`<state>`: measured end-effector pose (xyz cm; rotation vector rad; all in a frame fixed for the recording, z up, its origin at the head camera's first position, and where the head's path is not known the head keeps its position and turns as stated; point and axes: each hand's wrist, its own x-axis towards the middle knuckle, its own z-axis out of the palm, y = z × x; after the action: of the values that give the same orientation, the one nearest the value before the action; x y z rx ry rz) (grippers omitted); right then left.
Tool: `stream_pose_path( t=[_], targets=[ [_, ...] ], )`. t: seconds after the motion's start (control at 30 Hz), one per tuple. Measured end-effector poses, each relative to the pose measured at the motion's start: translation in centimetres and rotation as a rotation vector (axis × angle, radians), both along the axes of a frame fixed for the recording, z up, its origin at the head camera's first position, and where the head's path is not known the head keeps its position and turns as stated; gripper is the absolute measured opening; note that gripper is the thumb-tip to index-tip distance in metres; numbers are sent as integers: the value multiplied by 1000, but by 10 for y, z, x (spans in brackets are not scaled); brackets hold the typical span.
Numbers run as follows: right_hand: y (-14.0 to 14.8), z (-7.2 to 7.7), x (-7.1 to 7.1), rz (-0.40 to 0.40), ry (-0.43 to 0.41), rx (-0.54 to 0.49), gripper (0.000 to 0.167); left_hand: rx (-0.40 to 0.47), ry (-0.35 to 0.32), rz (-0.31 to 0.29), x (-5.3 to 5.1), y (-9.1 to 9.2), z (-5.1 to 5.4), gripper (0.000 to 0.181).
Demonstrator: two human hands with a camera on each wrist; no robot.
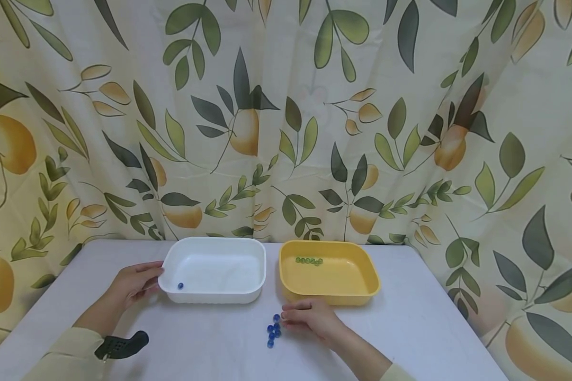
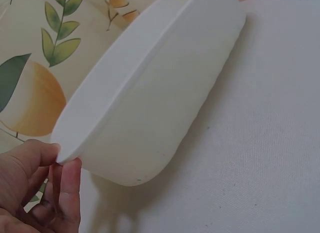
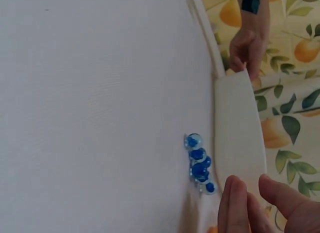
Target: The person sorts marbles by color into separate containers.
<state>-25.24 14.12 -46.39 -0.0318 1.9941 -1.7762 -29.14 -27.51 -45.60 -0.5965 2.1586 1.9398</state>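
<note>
At the left of the head view, my left hand (image 1: 135,283) grips the left rim of a white tray (image 1: 214,297); the left wrist view shows thumb and fingers of this hand (image 2: 42,185) pinching the rim of the tray (image 2: 145,113). One blue marble (image 1: 180,286) lies inside the tray. Several blue marbles (image 1: 277,326) sit on the table, just left of my right hand (image 1: 314,320). In the right wrist view, the right hand (image 3: 267,205) has thumb and fingers apart, nothing visible between them, beside the blue marbles (image 3: 200,170).
A yellow tray (image 1: 331,299) stands right of the white one, behind my right hand, with several green marbles (image 1: 309,261) in a row inside. Both trays stand on the white-covered table (image 1: 209,349). A leaf-and-fruit patterned curtain (image 1: 286,174) hangs behind the table.
</note>
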Motion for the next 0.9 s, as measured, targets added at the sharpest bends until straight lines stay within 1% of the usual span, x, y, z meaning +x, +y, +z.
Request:
stream_pose_path(
  t=[0.07, 0.2, 0.27, 0.37, 0.57, 0.73, 0.9],
  targets=[
    [3, -7, 3, -8, 10, -1, 35, -10, -4, -1, 0, 0, 0, 58],
    [4, -17, 9, -11, 46, 44, 31, -1, -4, -3, 0, 0, 1, 59],
    [4, -21, 11, -10, 70, 76, 30, 12, -1, -7, 0, 0, 2, 58],
    [1, -26, 13, -17, 109, 93, 28, 18, 0, -10, 0, 0, 1, 57],
    [-5, -33, 18, -52, 200, 123, 25, 15, 0, -11, 0, 0, 1, 56],
    [-10, -36, 21, -87, 233, 196, 23, 17, -2, -10, 0, -1, 1, 56],
    [-13, -38, 22, -128, 260, 264, 25, 23, 4, -14, 0, -1, 1, 56]
  ],
)
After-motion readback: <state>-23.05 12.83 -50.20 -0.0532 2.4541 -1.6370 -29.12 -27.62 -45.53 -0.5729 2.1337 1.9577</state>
